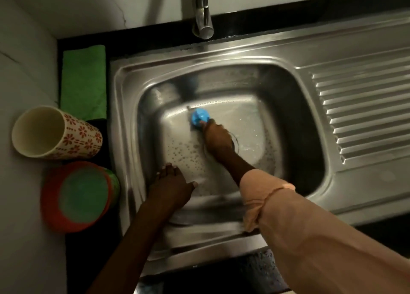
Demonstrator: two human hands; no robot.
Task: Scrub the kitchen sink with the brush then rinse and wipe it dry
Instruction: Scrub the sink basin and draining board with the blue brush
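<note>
While the right hand [216, 138] grips a blue brush [200, 116] and presses it on the sink [295, 116] floor, toward the back edge and just beside the drain, the left hand [170, 186] rests with fingers spread and relaxed on the front left edge of the basin, likely bracing the person's lean. Soapy droplets cover the basin floor. No water runs from the tap [203, 16] above the back edge. A green cloth [85, 82] lies on the worktop's back left corner, likely kept for drying.
</note>
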